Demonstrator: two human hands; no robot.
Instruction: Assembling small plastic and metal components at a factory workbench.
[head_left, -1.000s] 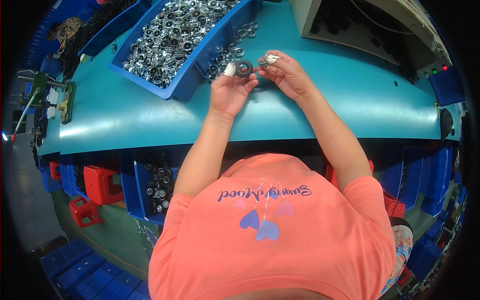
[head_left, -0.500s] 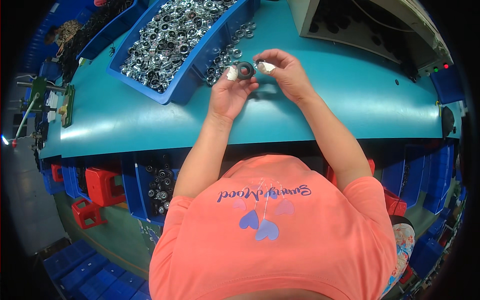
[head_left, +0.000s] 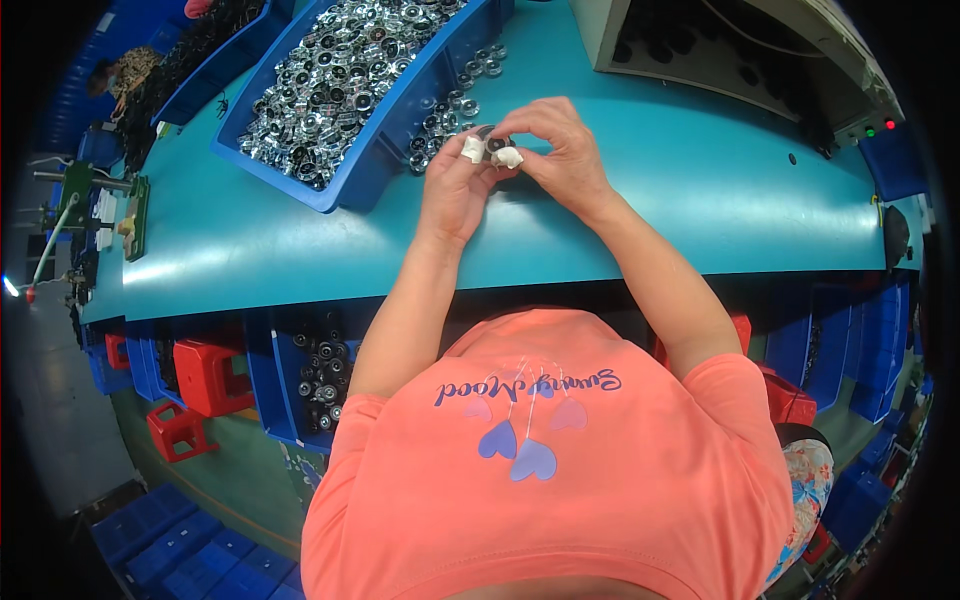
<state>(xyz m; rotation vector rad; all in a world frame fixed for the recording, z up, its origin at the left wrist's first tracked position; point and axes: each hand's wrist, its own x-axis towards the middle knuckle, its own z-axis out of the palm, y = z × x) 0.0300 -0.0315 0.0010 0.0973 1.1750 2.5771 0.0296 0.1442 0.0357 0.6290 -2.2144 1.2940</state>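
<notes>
My left hand (head_left: 452,195) pinches a black rubber ring (head_left: 486,131), mostly hidden behind the fingers. Against it, my right hand (head_left: 568,155) holds a small wheel hub (head_left: 497,145) with a dark centre between thumb and fingers. Both thumbs are wrapped in white tape, and the two hands touch above the teal table (head_left: 560,235). Just to their left stands a blue bin (head_left: 285,180) heaped with shiny clear and black wheel hubs (head_left: 335,80). Several loose hubs (head_left: 440,122) lie on the table between this bin and my hands.
A pale oven-like machine (head_left: 600,40) with dark parts inside stands at the back right. At the far left is a green clamp fixture (head_left: 135,215). Below the table edge are a blue bin of wheels (head_left: 322,375) and red stools (head_left: 210,378).
My right hand has moved left and slightly down, bringing the hub against the black rubber ring. The hands were apart before; the left has barely shifted.
</notes>
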